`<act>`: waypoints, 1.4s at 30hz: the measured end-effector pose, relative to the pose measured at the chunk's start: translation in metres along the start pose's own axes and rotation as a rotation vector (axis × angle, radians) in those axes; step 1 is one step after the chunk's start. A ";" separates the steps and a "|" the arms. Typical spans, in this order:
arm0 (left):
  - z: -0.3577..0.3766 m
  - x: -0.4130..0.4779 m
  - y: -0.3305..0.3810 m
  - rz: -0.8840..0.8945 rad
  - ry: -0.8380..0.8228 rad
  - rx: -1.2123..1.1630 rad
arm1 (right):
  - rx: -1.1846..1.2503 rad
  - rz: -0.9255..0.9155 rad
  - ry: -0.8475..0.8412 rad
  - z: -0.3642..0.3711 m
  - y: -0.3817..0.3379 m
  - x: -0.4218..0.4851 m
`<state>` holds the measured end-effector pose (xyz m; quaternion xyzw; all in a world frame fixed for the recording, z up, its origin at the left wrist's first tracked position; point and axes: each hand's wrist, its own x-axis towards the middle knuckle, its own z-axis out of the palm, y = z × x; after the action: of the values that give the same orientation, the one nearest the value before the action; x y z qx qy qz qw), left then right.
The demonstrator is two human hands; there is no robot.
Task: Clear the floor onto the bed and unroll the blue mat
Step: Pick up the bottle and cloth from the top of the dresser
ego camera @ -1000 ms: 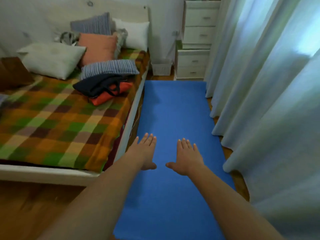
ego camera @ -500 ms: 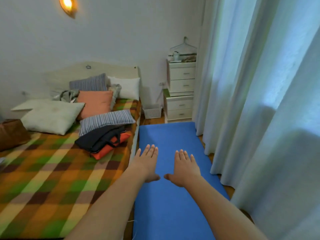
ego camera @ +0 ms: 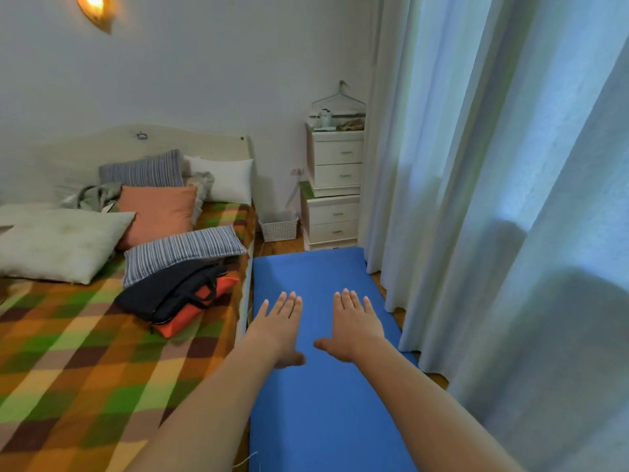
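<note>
The blue mat lies flat and unrolled on the floor between the bed and the curtains. My left hand and my right hand hover side by side above its middle, palms down, fingers stretched out, holding nothing. On the bed's checked blanket rest a dark bag on top of an orange bag, a striped pillow, an orange pillow and a pale pillow.
White drawer units stand stacked at the mat's far end, with a white basket on the floor beside them. Long pale curtains hang along the mat's right side. A wall lamp glows at upper left.
The view has tilted upward, showing more wall, the lamp and the drawers. Both hands stay spread above the mat, held a little higher in the picture.
</note>
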<state>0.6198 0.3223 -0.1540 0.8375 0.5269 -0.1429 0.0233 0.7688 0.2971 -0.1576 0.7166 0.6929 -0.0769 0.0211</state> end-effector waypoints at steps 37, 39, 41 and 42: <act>-0.174 0.580 -0.246 -0.244 0.074 -0.098 | -0.137 -0.044 0.066 -0.150 0.107 0.650; -0.176 0.617 -0.280 -0.269 0.058 -0.093 | -0.144 -0.037 0.089 -0.159 0.099 0.700; -0.180 0.659 -0.315 -0.269 0.049 -0.084 | -0.131 -0.041 0.093 -0.166 0.083 0.755; -0.185 0.676 -0.325 -0.255 0.040 -0.076 | -0.131 -0.050 0.088 -0.170 0.075 0.775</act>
<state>0.6430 1.0934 -0.1193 0.7649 0.6345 -0.1083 0.0261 0.8792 1.0848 -0.1034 0.6989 0.7143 -0.0002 0.0357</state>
